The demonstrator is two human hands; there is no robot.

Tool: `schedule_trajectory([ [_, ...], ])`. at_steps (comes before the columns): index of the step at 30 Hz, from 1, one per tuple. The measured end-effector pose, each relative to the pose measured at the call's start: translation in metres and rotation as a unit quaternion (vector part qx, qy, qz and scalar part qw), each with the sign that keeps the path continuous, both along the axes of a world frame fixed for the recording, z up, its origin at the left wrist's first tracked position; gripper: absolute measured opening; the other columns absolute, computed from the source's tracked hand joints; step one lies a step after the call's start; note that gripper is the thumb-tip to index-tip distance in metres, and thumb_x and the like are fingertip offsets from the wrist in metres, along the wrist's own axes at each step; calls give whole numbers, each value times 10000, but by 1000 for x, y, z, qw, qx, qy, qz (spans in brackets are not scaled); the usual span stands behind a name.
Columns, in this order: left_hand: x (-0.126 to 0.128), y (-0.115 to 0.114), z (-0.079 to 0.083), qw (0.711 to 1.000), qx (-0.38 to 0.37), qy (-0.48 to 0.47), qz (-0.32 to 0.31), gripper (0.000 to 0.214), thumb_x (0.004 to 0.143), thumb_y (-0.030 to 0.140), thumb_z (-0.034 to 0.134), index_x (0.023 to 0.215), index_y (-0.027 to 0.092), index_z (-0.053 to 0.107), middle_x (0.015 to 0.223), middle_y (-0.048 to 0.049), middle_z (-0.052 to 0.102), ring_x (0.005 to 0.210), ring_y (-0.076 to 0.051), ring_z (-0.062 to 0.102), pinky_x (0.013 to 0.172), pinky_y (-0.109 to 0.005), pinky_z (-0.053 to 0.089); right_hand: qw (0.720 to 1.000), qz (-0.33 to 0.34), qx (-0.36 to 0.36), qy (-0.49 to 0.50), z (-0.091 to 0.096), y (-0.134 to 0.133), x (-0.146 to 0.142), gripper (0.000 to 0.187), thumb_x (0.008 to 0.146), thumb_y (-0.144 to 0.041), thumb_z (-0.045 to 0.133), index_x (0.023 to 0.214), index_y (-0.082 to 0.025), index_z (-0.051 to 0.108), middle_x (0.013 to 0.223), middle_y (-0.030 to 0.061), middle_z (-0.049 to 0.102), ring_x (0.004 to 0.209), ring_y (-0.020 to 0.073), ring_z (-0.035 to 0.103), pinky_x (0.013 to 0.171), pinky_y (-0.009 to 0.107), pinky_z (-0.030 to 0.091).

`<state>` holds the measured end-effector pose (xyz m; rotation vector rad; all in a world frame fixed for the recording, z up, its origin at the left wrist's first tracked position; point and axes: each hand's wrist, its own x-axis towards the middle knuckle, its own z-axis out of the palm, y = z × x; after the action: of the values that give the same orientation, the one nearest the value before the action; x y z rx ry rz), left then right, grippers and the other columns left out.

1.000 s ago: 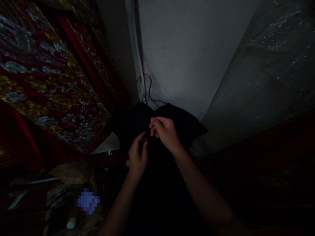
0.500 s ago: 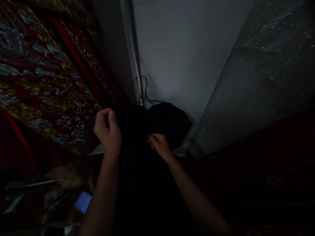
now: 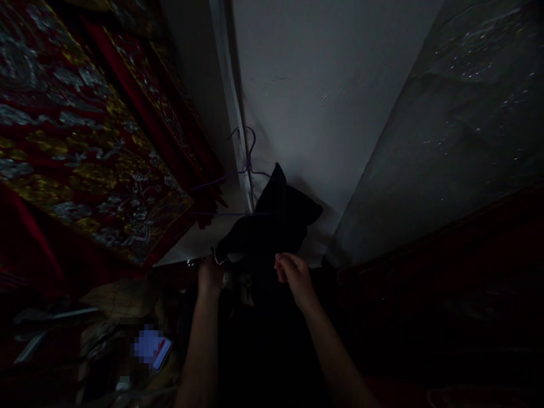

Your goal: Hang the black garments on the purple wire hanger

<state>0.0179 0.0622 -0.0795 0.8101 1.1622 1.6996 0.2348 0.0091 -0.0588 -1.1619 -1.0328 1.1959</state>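
Observation:
A dark purple wire hanger (image 3: 249, 164) is hooked at a thin pale pole, its left arm and lower bar bare. A black garment (image 3: 276, 215) covers the hanger's right end and drops in folds toward me. My left hand (image 3: 210, 276) is closed at the garment's lower left edge, its fingertips mostly hidden in shadow. Lower right, my right hand (image 3: 294, 275) is closed in a pinch against the black cloth. The cloth's lower part merges with the darkness between my forearms.
At left hangs a red cloth (image 3: 93, 170) with gold and silver embroidery. Behind the pole (image 3: 232, 68) stands a pale wall (image 3: 331, 85). A grey sheet with glints (image 3: 446, 124) slopes down at right. A lit phone (image 3: 153, 347) lies among cluttered items at lower left.
My left hand has come down and slightly right, and the garment has slid off the hanger's left arm. My right hand has moved a little down and right.

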Motion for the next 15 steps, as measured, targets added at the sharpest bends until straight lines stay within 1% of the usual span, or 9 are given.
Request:
schedule_trajectory([
  [2, 13, -12, 0, 999, -10, -34, -4, 317, 787, 460, 730, 875, 162, 662, 873, -55, 702, 808, -184, 674, 717, -303, 539, 999, 14, 12, -44, -2, 0, 3, 413, 806, -557, 579, 593, -204, 562, 485, -13, 497, 463, 129, 475, 490, 263, 387],
  [4, 28, -25, 11, 998, 0, -65, -24, 346, 728, 471, 773, 864, 177, 652, 838, -29, 695, 768, -160, 664, 690, -262, 518, 993, 18, 51, -104, 0, -1, 2, 354, 813, -524, 628, 692, -192, 617, 642, 24, 613, 633, 169, 584, 626, 286, 466],
  [5, 36, -33, 20, 997, 11, -65, -45, 348, 727, 470, 777, 876, 183, 650, 832, -17, 686, 740, -146, 652, 671, -245, 506, 989, 20, 77, -128, 2, -3, -1, 306, 796, -493, 674, 798, -188, 650, 780, 45, 668, 763, 194, 626, 729, 306, 492],
  [6, 45, -40, 30, 996, 23, -46, -73, 333, 751, 469, 762, 891, 189, 650, 823, -10, 674, 707, -134, 636, 649, -235, 496, 984, 31, 103, -142, 5, -4, -5, 314, 771, -453, 721, 932, -190, 663, 937, 61, 693, 900, 217, 638, 835, 330, 494],
  [8, 62, -54, 52, 989, 56, 57, -122, 272, 828, 451, 701, 912, 195, 660, 813, -9, 657, 668, -127, 609, 629, -235, 488, 977, 83, 140, -136, 12, -7, -16, 447, 748, -377, 757, 1142, -209, 628, 1146, 75, 674, 1072, 244, 613, 961, 366, 467],
  [10, 73, -64, 71, 965, 121, 198, -124, 206, 882, 402, 652, 908, 200, 684, 863, -33, 663, 772, -159, 631, 729, -270, 514, 973, 148, 147, -101, 20, -7, -24, 356, 811, -342, 679, 1144, -222, 638, 1118, 65, 687, 1065, 245, 618, 956, 369, 477],
  [12, 75, -68, 85, 931, 189, 298, -99, 172, 903, 364, 633, 898, 207, 703, 986, -64, 675, 964, -205, 639, 892, -323, 506, 974, 175, 128, -72, 30, -6, -26, 200, 862, -327, 568, 992, -228, 683, 955, 38, 705, 959, 234, 637, 867, 344, 507],
  [13, 73, -67, 88, 921, 209, 316, -95, 173, 914, 363, 618, 929, 215, 707, 1060, -74, 675, 1050, -222, 628, 958, -346, 487, 976, 176, 110, -67, 35, -4, -23, 173, 856, -315, 544, 902, -228, 687, 867, 23, 696, 886, 224, 637, 804, 324, 513],
  [15, 61, -64, 86, 921, 195, 309, -139, 253, 946, 401, 564, 1083, 234, 696, 1168, -86, 677, 1138, -238, 619, 1016, -372, 471, 975, 195, 66, -81, 49, 0, -12, 120, 792, -270, 559, 774, -221, 667, 727, -7, 656, 721, 190, 604, 655, 278, 489],
])
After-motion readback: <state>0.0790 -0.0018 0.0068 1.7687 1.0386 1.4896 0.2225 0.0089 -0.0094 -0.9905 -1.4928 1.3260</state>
